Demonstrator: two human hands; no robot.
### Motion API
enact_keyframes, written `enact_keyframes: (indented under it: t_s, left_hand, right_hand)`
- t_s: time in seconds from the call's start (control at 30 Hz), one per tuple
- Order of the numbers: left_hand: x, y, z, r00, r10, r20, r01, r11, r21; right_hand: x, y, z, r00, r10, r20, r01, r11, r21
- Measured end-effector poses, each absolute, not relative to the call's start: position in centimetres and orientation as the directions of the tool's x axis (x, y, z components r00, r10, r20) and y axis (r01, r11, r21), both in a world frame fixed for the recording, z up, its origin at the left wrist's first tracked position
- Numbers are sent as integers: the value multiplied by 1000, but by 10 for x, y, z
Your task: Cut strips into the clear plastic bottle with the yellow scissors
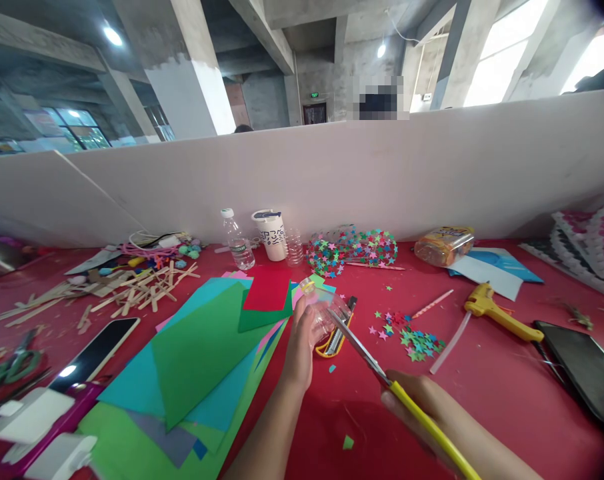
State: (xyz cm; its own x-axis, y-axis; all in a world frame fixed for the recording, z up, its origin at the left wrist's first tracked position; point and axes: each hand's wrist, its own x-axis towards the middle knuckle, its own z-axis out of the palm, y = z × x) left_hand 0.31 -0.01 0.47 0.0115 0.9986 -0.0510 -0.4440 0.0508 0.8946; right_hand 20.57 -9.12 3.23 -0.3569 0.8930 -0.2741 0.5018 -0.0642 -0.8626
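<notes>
My left hand point(301, 341) is closed around a clear plastic bottle piece point(323, 313), neck end pointing away from me. My right hand point(425, 403) grips scissors with yellow handles point(427, 423). Their metal blades reach up to the cut side of the plastic; whether they bite into it I cannot tell. Just behind the bottle piece, a yellow utility knife point(338, 339) lies on the red table point(382, 440), partly covered by it. Small green scraps point(349, 442) are scattered near my wrists.
Coloured paper sheets point(202, 353) lie left, near wooden sticks point(152, 288) and a phone point(97, 353). A water bottle point(239, 243), a paper cup point(271, 235) and star-filled plastic bottles point(352, 250) line the white partition point(302, 173). Right are loose stars point(422, 345) and a glue gun point(499, 313).
</notes>
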Motion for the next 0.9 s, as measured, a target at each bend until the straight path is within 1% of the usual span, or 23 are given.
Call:
enact_keyframes:
  t_s: [0.2, 0.47, 0.77, 0.9]
  left_hand:
    - [4, 1, 1, 20, 999, -45, -448, 50, 893]
    - [3, -1, 5, -17, 998, -52, -394, 41, 918]
    - [-1, 2, 3, -64, 998, 2, -340, -23, 940]
    - [-2, 0, 6, -58, 996, 62, -296, -77, 952]
  right_hand:
    - [207, -91, 31, -367, 894, -258, 476, -59, -878]
    - [202, -90, 31, -385, 893, -236, 476, -27, -879]
    - [201, -93, 34, -359, 899, -252, 486, -51, -872]
    - [201, -93, 34, -380, 885, -268, 471, -64, -880]
